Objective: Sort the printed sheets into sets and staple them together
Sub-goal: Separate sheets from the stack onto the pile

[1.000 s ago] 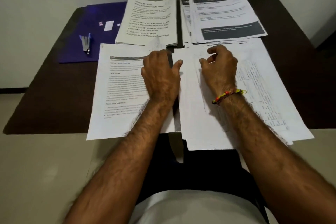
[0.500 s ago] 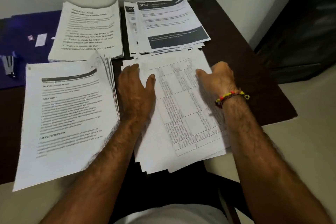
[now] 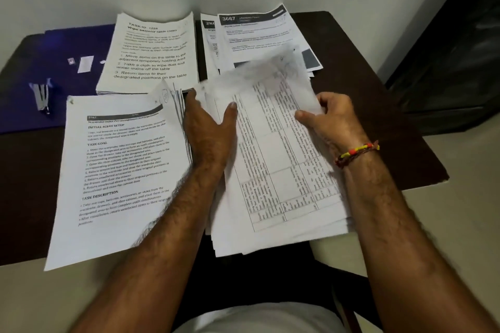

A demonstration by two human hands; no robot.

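Lifted since before: right hand (image 3: 331, 119) pinches table-printed sheet (image 3: 273, 116), apparently top one; left hand (image 3: 209, 127) flat, steadying loose stack (image 3: 270, 235).

left hand (image 3: 209, 130): flat on table-print stack (image 3: 273, 170), thumb on its top sheet
right hand (image 3: 331, 119): pinches the stack's 3 o'clock edge, top sheet lifted, blurred
wardrobe stack (image 3: 119, 170): 9 o'clock of left hand
stapler (image 3: 42, 96): 10 o'clock, on blue folder (image 3: 32, 62)
3667 stack (image 3: 259, 38): 12 o'clock
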